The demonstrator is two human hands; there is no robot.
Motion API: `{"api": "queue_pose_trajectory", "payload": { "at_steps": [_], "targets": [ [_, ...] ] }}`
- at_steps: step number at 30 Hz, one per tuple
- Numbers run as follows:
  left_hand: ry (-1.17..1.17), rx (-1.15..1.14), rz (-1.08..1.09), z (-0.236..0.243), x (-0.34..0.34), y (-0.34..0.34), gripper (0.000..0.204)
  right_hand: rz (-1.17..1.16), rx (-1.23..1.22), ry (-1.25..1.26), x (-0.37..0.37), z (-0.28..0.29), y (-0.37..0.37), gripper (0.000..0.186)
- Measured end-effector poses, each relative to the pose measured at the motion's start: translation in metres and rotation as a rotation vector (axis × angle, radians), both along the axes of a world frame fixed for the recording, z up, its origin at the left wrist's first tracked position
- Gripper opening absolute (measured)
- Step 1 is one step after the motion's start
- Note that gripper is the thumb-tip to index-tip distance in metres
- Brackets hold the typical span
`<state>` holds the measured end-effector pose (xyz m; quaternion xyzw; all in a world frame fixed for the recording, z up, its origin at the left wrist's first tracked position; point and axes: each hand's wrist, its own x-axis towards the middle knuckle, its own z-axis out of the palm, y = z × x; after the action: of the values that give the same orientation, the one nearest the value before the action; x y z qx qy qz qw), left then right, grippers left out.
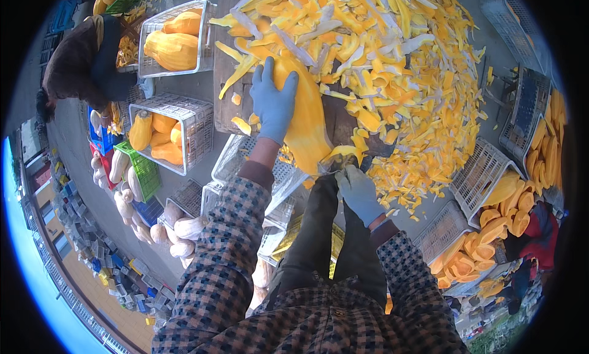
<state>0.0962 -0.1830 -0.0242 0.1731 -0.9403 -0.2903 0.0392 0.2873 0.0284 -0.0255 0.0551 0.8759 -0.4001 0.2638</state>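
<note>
A long, peeled orange squash lies on a brown wooden surface, its lower end pointing toward my legs. My left hand, in a blue-grey glove, rests against the squash's left side with fingers stretched and thumb apart. My right hand, gloved too, is closed on a tool that looks like a peeler, at the squash's lower end. A strip of peel curls beside the tool. The right fingers hide most of its handle.
A big heap of orange peelings spreads beyond and right. White crates with peeled squash stand left, near a bending person. Unpeeled squash lie lower left. Crates and halved squash fill the right, beside a person in red.
</note>
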Motion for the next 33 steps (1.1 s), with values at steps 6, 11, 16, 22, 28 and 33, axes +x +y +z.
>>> {"api": "queue_pose_trajectory", "payload": {
  "at_steps": [6,11,16,22,28,33],
  "targets": [
    [-0.032,0.03,-0.015,-0.006,0.0,-0.005,0.071,0.1,0.064,0.08,0.012,-0.009,0.008,0.029],
    [-0.046,0.008,0.054,-0.01,-0.003,-0.005,0.071,0.047,0.08,-0.029,0.052,-0.009,0.019,0.034],
    [-0.002,0.021,0.021,-0.013,0.003,-0.007,0.07,0.072,0.104,0.379,0.067,-0.071,-0.001,0.028],
    [-0.018,0.044,0.065,-0.009,0.008,-0.007,0.071,0.12,0.093,0.3,0.069,-0.073,0.033,0.025],
    [-0.072,-0.006,0.073,0.001,0.002,0.004,0.068,-0.04,0.136,0.132,0.075,-0.037,0.058,0.023],
    [-0.006,0.011,0.061,-0.005,-0.001,-0.002,0.065,0.212,0.085,0.423,0.065,-0.05,0.031,0.027]
  ]
}}
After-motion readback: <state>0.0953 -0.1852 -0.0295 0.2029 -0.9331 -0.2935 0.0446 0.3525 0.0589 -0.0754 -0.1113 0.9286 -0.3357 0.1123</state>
